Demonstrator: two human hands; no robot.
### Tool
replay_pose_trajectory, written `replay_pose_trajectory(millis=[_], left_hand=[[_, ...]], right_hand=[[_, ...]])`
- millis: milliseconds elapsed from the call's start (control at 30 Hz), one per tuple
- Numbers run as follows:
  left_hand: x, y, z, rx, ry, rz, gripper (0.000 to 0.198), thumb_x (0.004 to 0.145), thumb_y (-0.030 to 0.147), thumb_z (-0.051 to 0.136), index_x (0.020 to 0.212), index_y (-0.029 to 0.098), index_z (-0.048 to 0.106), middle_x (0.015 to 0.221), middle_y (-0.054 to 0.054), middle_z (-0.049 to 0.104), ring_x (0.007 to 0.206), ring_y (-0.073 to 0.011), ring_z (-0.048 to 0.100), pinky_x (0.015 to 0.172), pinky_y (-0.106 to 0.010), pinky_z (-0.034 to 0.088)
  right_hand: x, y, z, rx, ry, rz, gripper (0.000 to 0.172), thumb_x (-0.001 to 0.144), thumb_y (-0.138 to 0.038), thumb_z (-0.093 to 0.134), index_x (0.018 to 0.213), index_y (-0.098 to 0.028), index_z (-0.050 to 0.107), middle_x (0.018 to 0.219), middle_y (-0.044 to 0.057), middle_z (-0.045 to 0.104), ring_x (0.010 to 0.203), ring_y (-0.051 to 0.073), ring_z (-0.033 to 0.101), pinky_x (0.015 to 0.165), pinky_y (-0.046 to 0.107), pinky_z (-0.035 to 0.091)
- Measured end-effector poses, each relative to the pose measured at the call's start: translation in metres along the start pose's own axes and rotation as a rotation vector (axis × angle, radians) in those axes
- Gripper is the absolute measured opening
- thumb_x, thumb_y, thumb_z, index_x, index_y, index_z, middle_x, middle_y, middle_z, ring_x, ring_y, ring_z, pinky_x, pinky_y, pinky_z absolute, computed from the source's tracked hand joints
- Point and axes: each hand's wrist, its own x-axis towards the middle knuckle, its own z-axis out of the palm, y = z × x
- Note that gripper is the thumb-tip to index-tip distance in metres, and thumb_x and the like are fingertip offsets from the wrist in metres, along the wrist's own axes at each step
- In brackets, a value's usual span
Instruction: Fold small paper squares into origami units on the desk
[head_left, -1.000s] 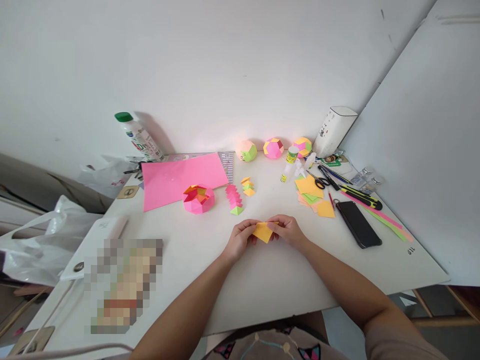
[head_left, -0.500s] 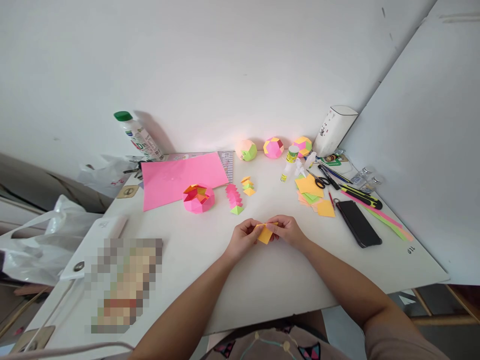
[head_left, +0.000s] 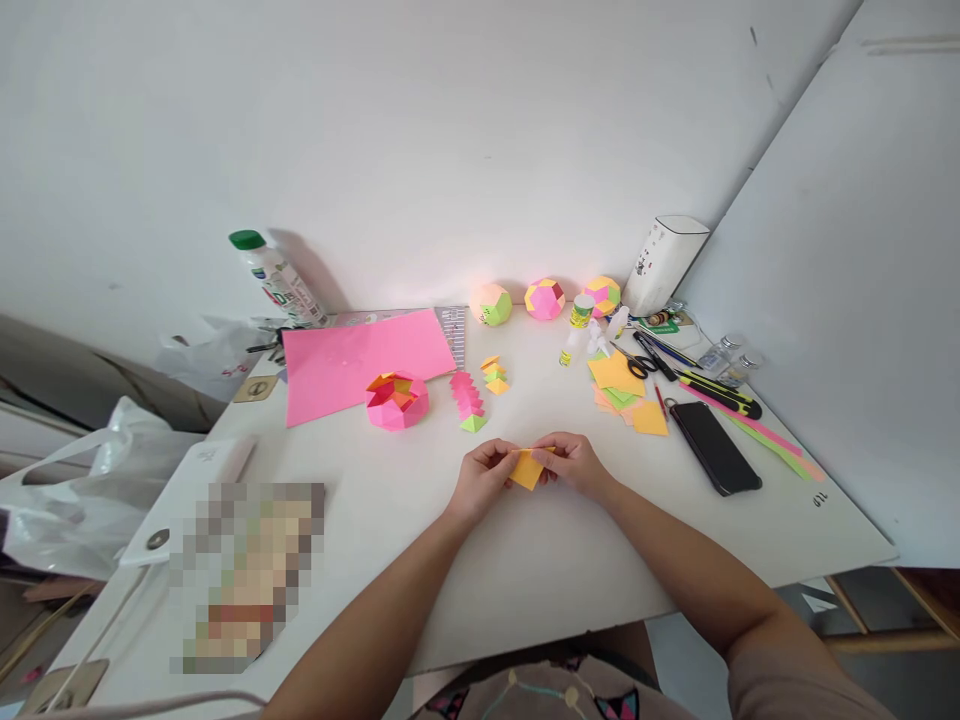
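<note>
A small orange-yellow piece of paper [head_left: 531,470] is held between my two hands near the middle of the table. My left hand [head_left: 484,478] pinches its left side, and my right hand [head_left: 574,464] pinches the right side with the thumb on top. The fingers behind the paper are partly hidden. Beyond my hands lie a row of pink folded paper pieces [head_left: 465,394] with a green one at its near end, and a short row of orange and green folded pieces [head_left: 494,374]. An open pink paper ball [head_left: 397,412] with an orange inside sits to the left.
Finished-looking paper balls [head_left: 545,298] line the wall. Orange and green paper sheets [head_left: 619,374], scissors [head_left: 639,366], a black phone [head_left: 714,446] and a yellow-black cutter [head_left: 720,393] lie right. Pink sheets [head_left: 360,357] and a green-capped bottle [head_left: 281,283] stand back left; a blurred item [head_left: 255,570] lies front left.
The view has shifted slightly. Both hands keep their pinch on the orange-yellow paper, which looks a little flatter and wider between the fingers now.
</note>
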Motion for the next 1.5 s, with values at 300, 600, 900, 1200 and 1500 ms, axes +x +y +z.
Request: replay_pose_trajectory(millis=[300, 600, 900, 1200, 1500], left_hand=[[0.0025, -0.0025, -0.0052, -0.029, -0.022, -0.003, 0.029, 0.076, 0.045, 0.058, 0.073, 0.016, 0.059, 0.051, 0.002, 0.051, 0.047, -0.0093, 0.046, 0.051, -0.024, 0.039], [0.0018, 0.0008, -0.0048, -0.023, -0.095, -0.011, 0.028, 0.072, 0.044, 0.063, 0.074, 0.016, 0.058, 0.062, 0.002, 0.055, 0.050, -0.0076, 0.044, 0.052, -0.023, 0.038], [-0.0015, 0.0014, -0.0008, 0.061, -0.086, 0.008, 0.025, 0.074, 0.041, 0.062, 0.076, 0.017, 0.059, 0.071, -0.002, 0.062, 0.060, -0.0116, 0.055, 0.052, -0.022, 0.040], [-0.0036, -0.0017, 0.0024, 0.094, -0.097, 0.010, 0.023, 0.075, 0.039, 0.061, 0.072, 0.017, 0.054, 0.065, -0.001, 0.061, 0.060, -0.0137, 0.059, 0.054, -0.025, 0.045], [-0.0010, -0.0016, -0.0011, 0.013, 0.049, 0.008, 0.020, 0.072, 0.035, 0.061, 0.070, 0.017, 0.053, 0.065, 0.002, 0.054, 0.057, -0.0100, 0.052, 0.050, -0.022, 0.043]], right_hand=[[0.0004, -0.0035, 0.0000, 0.056, 0.033, 0.010, 0.027, 0.070, -0.040, 0.068, 0.082, -0.015, 0.064, 0.059, 0.000, 0.063, 0.047, 0.013, 0.059, 0.045, 0.025, 0.043], [-0.0001, -0.0043, -0.0005, 0.040, 0.016, 0.000, 0.027, 0.071, -0.041, 0.067, 0.081, -0.016, 0.064, 0.061, 0.000, 0.064, 0.049, 0.013, 0.060, 0.046, 0.024, 0.043], [-0.0008, -0.0016, 0.0004, -0.016, -0.010, -0.008, 0.025, 0.072, -0.040, 0.067, 0.079, -0.017, 0.066, 0.065, 0.001, 0.064, 0.050, 0.012, 0.059, 0.046, 0.024, 0.043], [-0.0030, -0.0022, 0.0014, -0.027, -0.076, 0.015, 0.023, 0.072, -0.039, 0.066, 0.078, -0.017, 0.067, 0.065, 0.001, 0.064, 0.053, 0.013, 0.060, 0.049, 0.024, 0.046], [0.0000, -0.0015, -0.0024, 0.026, -0.030, 0.002, 0.022, 0.070, -0.037, 0.069, 0.076, -0.016, 0.065, 0.064, 0.000, 0.063, 0.049, 0.011, 0.058, 0.046, 0.023, 0.042]])
